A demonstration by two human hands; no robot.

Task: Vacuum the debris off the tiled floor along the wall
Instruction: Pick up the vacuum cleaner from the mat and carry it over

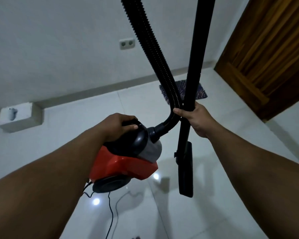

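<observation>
A red and black vacuum cleaner (124,166) hangs above the white tiled floor (76,121). My left hand (117,125) grips its black top handle. From its front a ribbed black hose (145,42) curves up out of the frame. My right hand (195,118) grips the black wand (197,54) together with the hose where the two cross. The wand's flat floor nozzle (186,171) hangs below my right hand, off the floor. I see no debris on the tiles.
The white wall (59,40) with a double socket (127,44) runs along the far side, above a grey skirting. A white concrete block (19,116) sits at its foot on the left. A small dark mat (199,93) lies before the wooden door (269,54). The power cord (110,209) trails down.
</observation>
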